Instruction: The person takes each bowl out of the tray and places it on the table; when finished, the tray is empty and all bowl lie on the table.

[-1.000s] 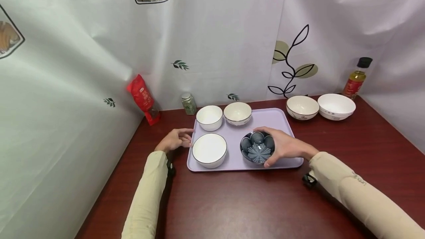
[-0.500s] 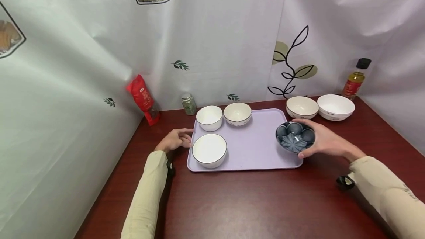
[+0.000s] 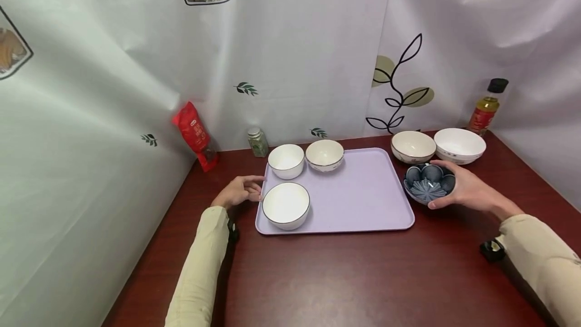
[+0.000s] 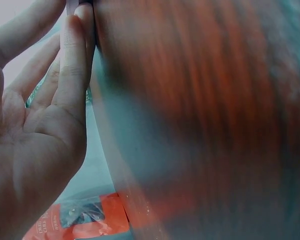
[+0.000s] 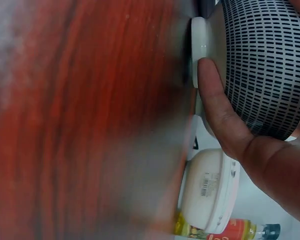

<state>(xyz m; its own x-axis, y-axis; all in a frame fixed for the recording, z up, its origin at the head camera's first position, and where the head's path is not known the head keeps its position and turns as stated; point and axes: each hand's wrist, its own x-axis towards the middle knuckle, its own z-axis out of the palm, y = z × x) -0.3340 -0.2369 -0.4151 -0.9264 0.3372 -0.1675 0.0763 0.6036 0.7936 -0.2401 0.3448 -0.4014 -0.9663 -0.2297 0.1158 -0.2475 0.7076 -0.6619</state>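
My right hand (image 3: 458,191) grips a dark blue flower-patterned bowl (image 3: 428,184) on the red-brown table, just right of a lilac tray (image 3: 358,201). In the right wrist view the thumb (image 5: 217,107) curls against the bowl's dashed outer wall (image 5: 267,65), its white foot by the table. My left hand (image 3: 239,192) rests on the table by the tray's left edge, fingers relaxed and touching the rim, holding nothing. The left wrist view shows those fingers (image 4: 72,65) straight against the tray edge. Three white bowls stand on the tray: front left (image 3: 286,205), back left (image 3: 286,161), back middle (image 3: 324,155).
Two more bowls, one cream (image 3: 413,146) and one larger white (image 3: 459,146), stand behind the blue bowl. An oil bottle (image 3: 487,106) is in the back right corner. A small jar (image 3: 257,142) and a red packet (image 3: 196,136) stand at the back left by the curtain.
My right hand lifted the blue bowl off the tray's front middle and carried it right to the table beside the tray. The left hand stayed put.
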